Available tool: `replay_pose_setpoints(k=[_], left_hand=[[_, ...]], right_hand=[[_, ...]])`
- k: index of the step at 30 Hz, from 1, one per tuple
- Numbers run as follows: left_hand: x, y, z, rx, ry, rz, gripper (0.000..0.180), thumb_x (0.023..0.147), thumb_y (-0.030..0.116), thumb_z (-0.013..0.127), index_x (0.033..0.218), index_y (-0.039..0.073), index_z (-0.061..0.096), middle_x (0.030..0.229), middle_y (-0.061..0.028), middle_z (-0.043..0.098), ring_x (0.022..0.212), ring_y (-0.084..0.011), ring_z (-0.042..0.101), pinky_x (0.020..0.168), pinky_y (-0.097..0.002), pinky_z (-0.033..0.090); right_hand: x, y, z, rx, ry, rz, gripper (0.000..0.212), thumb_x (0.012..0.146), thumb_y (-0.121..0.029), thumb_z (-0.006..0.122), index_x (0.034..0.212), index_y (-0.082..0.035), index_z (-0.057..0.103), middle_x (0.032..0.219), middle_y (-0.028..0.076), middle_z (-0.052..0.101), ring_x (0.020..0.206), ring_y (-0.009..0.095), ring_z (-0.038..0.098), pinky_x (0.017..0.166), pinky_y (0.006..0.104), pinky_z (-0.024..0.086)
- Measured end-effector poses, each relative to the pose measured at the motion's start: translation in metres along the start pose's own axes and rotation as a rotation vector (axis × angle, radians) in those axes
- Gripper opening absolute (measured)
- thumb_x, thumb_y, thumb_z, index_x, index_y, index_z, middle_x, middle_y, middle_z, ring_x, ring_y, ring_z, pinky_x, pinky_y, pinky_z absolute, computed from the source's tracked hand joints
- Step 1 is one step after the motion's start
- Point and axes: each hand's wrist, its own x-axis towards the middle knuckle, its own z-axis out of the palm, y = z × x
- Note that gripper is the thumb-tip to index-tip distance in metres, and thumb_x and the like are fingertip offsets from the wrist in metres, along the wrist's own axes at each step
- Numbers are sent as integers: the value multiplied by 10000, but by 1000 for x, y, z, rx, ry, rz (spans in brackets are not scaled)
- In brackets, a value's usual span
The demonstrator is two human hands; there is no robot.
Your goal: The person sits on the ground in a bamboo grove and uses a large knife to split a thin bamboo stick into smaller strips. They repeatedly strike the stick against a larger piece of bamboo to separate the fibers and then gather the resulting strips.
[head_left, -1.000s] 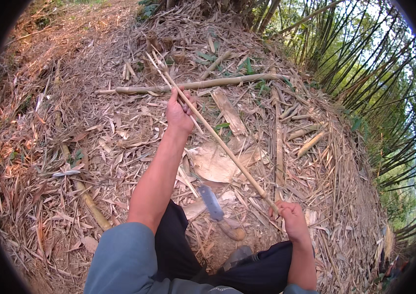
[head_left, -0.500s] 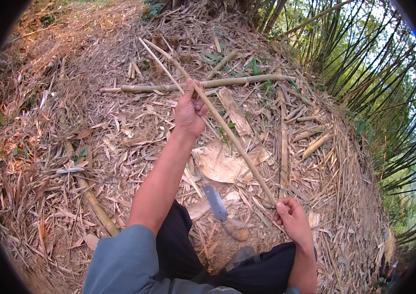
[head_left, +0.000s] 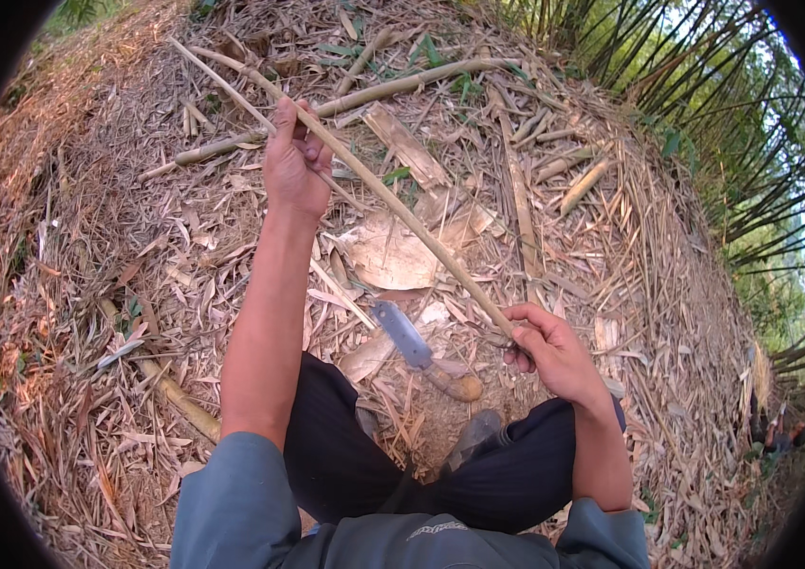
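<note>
A long, thin bamboo stick [head_left: 393, 201] slants across the view from far left to near right, held off the ground. My left hand [head_left: 296, 166] is closed around its far part. The same hand also holds a thinner, paler bamboo strip [head_left: 224, 87], which runs beside the stick and meets it at a narrow angle. At the stick's near end, my right hand [head_left: 551, 349] pinches it between thumb and fingers. A broad-bladed knife [head_left: 404, 334] with a wooden handle lies on the ground below the stick, between the hands and my feet.
A bamboo pole [head_left: 393, 87] lies across the ground beyond my left hand. Flat pale sheath pieces [head_left: 388, 254] and a split board [head_left: 407, 144] rest under the stick. Another pole [head_left: 179, 400] lies at left. Short bamboo pieces [head_left: 584, 186] and standing bamboo [head_left: 706, 114] are at right.
The whole view has shifted, so the ground, the knife and my hands appear higher and mostly further left. Both hands keep their hold on the bamboo stick.
</note>
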Motion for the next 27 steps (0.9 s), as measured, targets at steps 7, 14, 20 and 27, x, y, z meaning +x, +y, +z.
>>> replay_pose_setpoints(k=[7, 14, 20, 27], left_hand=[[3, -7, -4, 128, 70, 21, 227, 951, 290, 698, 876, 107, 588, 680, 37, 464, 496, -52, 360, 411, -209, 254], [6, -10, -7, 248, 156, 47, 268, 924, 288, 733, 825, 133, 538, 653, 36, 441, 470, -55, 353, 399, -216, 248], [5, -9, -14, 275, 116, 10, 245, 937, 257, 717, 828, 140, 532, 647, 44, 426, 481, -50, 359, 402, -212, 249], [5, -10, -16, 330, 124, -6, 275, 954, 325, 690, 885, 68, 621, 652, 36, 462, 485, -61, 348, 408, -225, 252]], right_hand=[[-1, -6, -1, 245, -134, 285, 292, 1054, -340, 493, 1165, -89, 593, 646, -41, 427, 523, 32, 381, 468, 188, 287], [-1, -1, -1, 317, -315, 322, 246, 1061, -304, 466, 1109, -81, 560, 733, 31, 580, 573, 74, 474, 506, 215, 364], [5, 6, 12, 227, -386, 233, 269, 1063, -281, 413, 1107, -54, 551, 810, 69, 639, 626, 76, 524, 545, 220, 405], [10, 0, 21, 206, -276, 393, 415, 1055, -429, 439, 1054, -38, 579, 727, 20, 599, 612, 54, 497, 517, 236, 339]])
